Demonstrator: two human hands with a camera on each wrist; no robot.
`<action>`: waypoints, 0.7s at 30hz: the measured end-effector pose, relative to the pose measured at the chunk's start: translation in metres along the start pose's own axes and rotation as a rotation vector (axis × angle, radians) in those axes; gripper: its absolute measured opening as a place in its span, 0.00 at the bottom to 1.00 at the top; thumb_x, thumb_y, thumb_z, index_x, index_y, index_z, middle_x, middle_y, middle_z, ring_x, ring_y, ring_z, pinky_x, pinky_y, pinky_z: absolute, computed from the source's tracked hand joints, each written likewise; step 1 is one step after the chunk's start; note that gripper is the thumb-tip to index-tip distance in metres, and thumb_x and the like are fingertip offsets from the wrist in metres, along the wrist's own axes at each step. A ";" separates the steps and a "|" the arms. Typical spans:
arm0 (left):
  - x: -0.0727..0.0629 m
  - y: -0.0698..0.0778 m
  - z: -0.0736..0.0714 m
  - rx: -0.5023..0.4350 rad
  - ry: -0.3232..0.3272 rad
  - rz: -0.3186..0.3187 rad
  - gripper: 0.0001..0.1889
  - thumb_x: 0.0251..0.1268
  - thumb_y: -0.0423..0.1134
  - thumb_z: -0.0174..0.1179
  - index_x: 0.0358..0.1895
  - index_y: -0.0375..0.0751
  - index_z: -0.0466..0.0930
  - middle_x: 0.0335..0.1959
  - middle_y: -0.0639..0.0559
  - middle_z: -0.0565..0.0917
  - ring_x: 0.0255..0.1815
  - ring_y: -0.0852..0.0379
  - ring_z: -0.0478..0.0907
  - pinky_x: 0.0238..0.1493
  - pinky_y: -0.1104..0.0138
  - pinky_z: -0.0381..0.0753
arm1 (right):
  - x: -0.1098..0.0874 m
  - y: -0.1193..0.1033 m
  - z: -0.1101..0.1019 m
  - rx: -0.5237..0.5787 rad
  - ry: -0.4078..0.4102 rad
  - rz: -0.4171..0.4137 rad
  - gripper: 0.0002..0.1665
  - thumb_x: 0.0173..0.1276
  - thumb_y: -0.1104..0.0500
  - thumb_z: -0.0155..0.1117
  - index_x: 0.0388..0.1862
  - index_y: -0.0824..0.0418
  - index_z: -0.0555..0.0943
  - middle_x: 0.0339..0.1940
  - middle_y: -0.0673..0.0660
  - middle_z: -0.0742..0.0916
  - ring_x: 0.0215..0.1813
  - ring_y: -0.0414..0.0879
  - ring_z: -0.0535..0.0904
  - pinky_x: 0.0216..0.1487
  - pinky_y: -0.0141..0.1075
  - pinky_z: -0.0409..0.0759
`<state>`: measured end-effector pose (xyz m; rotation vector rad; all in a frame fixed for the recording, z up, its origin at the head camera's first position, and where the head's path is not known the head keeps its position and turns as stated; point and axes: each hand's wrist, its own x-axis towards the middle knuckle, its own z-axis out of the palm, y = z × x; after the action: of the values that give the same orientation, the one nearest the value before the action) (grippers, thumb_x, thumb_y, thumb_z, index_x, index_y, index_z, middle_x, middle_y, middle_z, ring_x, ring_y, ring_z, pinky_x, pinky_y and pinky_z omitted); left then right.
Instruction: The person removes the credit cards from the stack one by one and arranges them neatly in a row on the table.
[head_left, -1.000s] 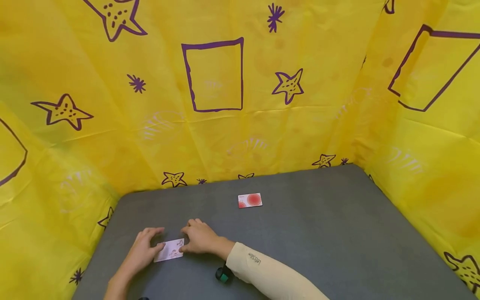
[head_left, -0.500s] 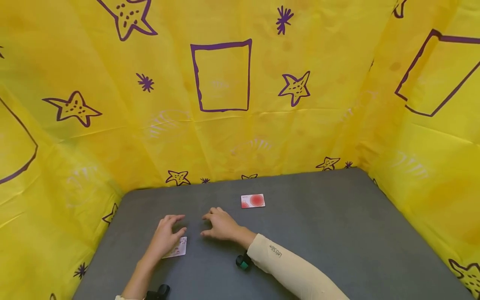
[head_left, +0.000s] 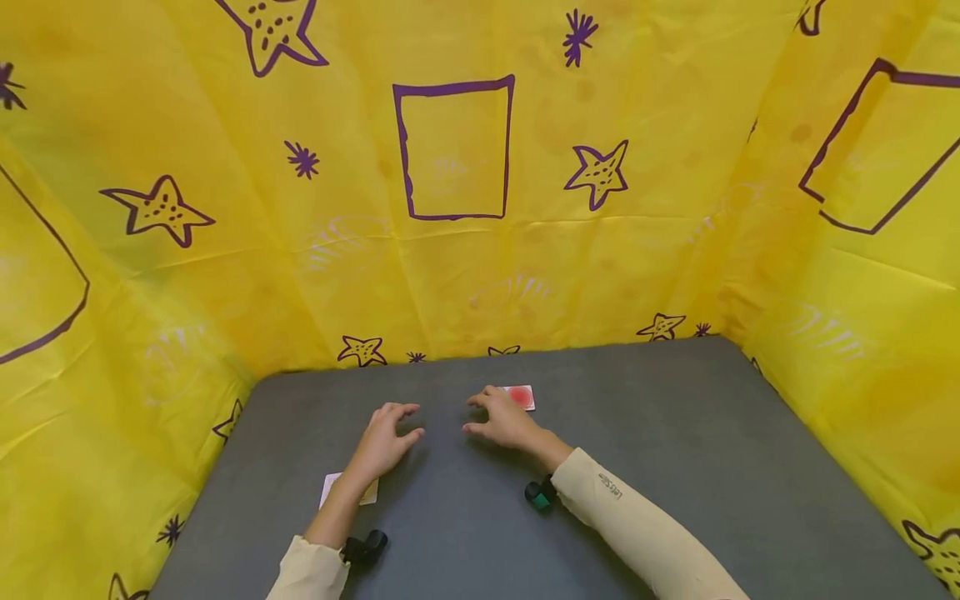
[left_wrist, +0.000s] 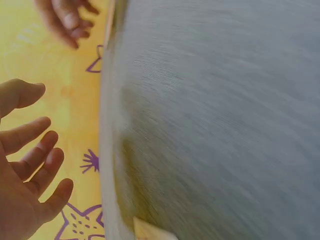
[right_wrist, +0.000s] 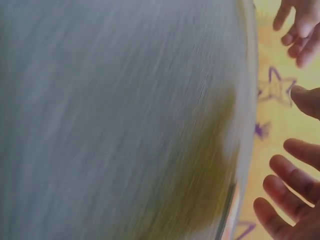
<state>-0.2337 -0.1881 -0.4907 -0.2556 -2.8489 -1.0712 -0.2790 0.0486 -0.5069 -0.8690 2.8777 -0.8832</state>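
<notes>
Head view: a matte grey desk [head_left: 465, 533] with rounded far corners stood before creased, glossy yellow cloth [head_left: 450, 283] printed with purple starfish [head_left: 597, 175]. Two thin, rectangular cards lay flat on the desk: a pale card [head_left: 371, 493] at the near left, its middle crossed by the left forearm [head_left: 341, 510], and a red-and-white card [head_left: 522, 397] farther back, partly hidden by the right hand [head_left: 505, 419]. The left hand [head_left: 384, 442] faced the right across a gap; both had loosely bent fingers, thumbs held apart, and held nothing. Contact between the right hand and the red-and-white card could not be judged. One second earlier both hands had been at the pale card; they had since shifted forward and rightward, while both cards had stayed on the desk.

Left wrist view: the left hand's fingers were spread and gently curved; a pale corner [left_wrist: 150, 232] showed beside streaked, blurred grey.

Right wrist view: the right hand's fingers were parted and slightly curved; a thin sliver [right_wrist: 230, 217] lay near the desk's rim.
</notes>
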 end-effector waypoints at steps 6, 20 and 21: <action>0.026 0.010 0.011 -0.061 -0.006 0.008 0.22 0.60 0.37 0.66 0.58 0.34 0.78 0.53 0.39 0.78 0.57 0.41 0.72 0.58 0.46 0.72 | -0.006 0.029 -0.015 0.006 0.050 0.032 0.27 0.61 0.50 0.71 0.55 0.63 0.82 0.44 0.58 0.82 0.45 0.49 0.74 0.48 0.43 0.74; 0.069 0.025 0.045 -0.078 -0.129 0.037 0.26 0.59 0.40 0.68 0.60 0.34 0.77 0.55 0.39 0.77 0.59 0.41 0.72 0.62 0.49 0.71 | -0.009 0.069 -0.045 -0.055 0.047 0.119 0.27 0.59 0.50 0.72 0.54 0.63 0.82 0.42 0.59 0.81 0.43 0.50 0.71 0.45 0.42 0.71; 0.070 0.026 0.047 -0.076 -0.139 0.046 0.26 0.58 0.40 0.68 0.60 0.33 0.77 0.55 0.39 0.77 0.58 0.41 0.72 0.62 0.49 0.71 | -0.009 0.071 -0.046 -0.051 0.039 0.126 0.27 0.59 0.51 0.72 0.54 0.63 0.82 0.42 0.59 0.81 0.43 0.50 0.71 0.46 0.42 0.71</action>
<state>-0.2991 -0.1292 -0.4998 -0.4154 -2.9097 -1.1987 -0.3148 0.1262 -0.5062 -0.6726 2.9618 -0.8272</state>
